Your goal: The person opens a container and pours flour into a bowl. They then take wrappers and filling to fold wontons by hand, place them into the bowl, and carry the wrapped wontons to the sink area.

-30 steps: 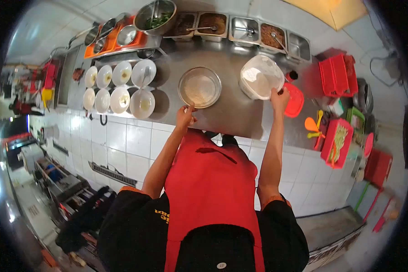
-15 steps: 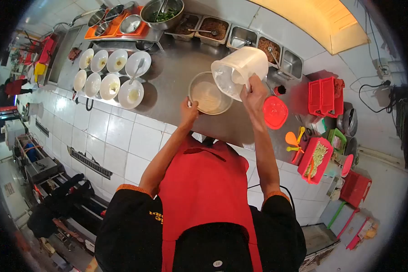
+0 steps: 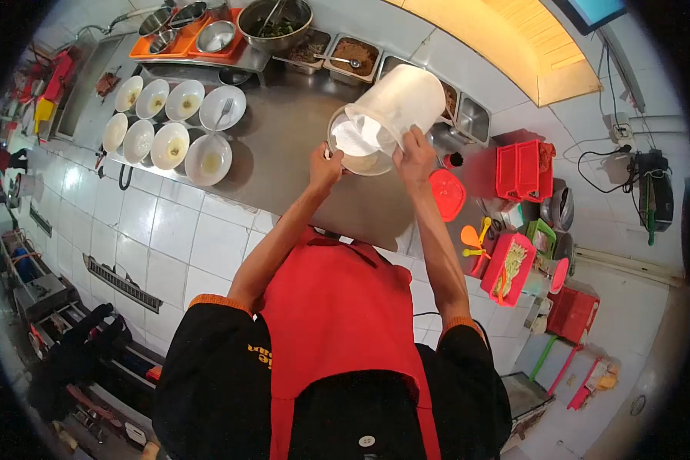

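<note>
My left hand (image 3: 326, 167) is closed on the near left rim of a round mixing bowl (image 3: 374, 165) on the steel counter. My right hand (image 3: 415, 158) grips a large whitish plastic pitcher (image 3: 408, 93) near its mouth. The pitcher is tipped over the bowl, its opening facing down and left. White powder (image 3: 349, 139) lies in the bowl, and more shows at the pitcher's mouth. A red plastic lid (image 3: 446, 194) rests on the counter right of my right hand.
Two rows of white bowls (image 3: 208, 159) stand on the left, one holding a fork (image 3: 224, 115). Metal food pans (image 3: 353, 57) and a large steel bowl (image 3: 276, 17) line the back. Red baskets (image 3: 525, 170) and a pink tray of pale shreds (image 3: 509, 268) sit right.
The pitcher has tipped further and come over the bowl. White powder now covers part of the bowl's contents. My left hand stays on the rim; the whole view has shifted slightly.
</note>
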Motion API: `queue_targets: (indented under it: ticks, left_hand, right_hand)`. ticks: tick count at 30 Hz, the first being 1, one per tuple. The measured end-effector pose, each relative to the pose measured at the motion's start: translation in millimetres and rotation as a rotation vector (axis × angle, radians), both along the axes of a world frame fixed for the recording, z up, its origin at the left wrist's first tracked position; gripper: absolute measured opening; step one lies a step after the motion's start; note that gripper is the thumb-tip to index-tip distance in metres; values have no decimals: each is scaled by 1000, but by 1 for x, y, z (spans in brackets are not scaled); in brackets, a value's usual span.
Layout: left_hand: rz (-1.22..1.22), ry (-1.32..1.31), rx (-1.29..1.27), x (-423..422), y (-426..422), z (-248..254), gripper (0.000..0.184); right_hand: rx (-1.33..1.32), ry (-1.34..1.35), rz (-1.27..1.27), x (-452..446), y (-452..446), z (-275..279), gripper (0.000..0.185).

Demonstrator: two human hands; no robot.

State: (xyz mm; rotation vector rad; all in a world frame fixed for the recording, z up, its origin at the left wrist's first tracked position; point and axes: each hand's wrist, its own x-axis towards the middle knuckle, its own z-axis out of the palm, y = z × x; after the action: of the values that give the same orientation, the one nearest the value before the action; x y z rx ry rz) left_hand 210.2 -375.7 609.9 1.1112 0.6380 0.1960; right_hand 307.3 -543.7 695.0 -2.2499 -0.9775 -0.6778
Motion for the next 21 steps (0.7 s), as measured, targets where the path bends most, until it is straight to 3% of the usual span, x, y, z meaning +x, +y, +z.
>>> queue_targets:
  ticks: [15,18,21]
  left_hand:
    - [-40,35,3,6,21,-17,9]
    - [-37,54,32,14,27,-17,9]
    - [-60,63,56,9,29,-14,9]
  right_hand:
    - [-126,-18,127,-11,24,-16,21]
    - [-3,23,53,-5,23,-9,22]
    - [-152,0,134,-9,28,-11,22]
